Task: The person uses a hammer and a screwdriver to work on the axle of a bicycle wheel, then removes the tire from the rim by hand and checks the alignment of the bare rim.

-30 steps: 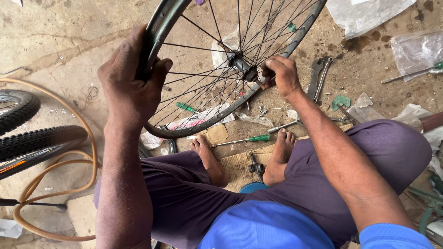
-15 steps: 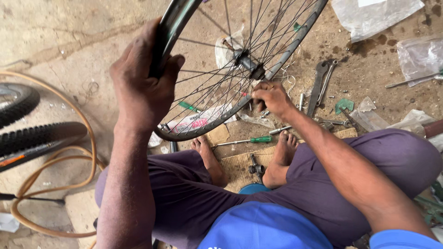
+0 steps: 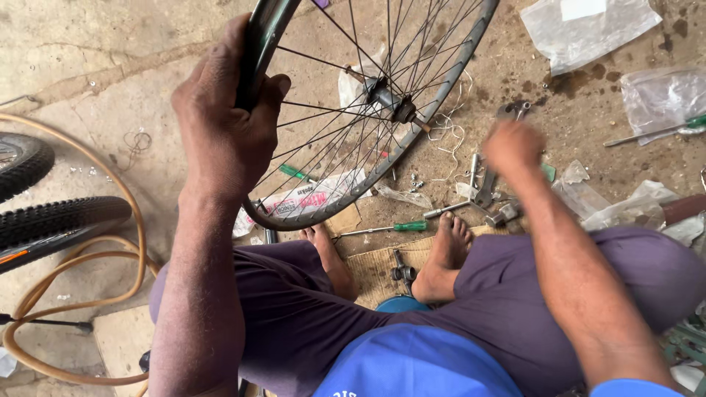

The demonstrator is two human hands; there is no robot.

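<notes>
A green-handled screwdriver (image 3: 390,227) lay on the floor (image 3: 95,88) just beyond the person's bare feet. The right hand (image 3: 512,145) hovered blurred above the wrenches (image 3: 485,184) at right; whether its fingers were open or closed could not be told. The left hand (image 3: 224,132) gripped the rim of the bicycle wheel (image 3: 368,95), fingers wrapped tight, the wheel standing upright on the floor at centre, reaching far.

bicycle wheel (image 3: 353,110) – bare dark rim, thin spokes, hub with axle | upright, tilted, rim in your left hand (image 3: 224,125) | wrenches (image 3: 489,187) flat on floor just under your blurred right hand (image 3: 515,147)
</notes>
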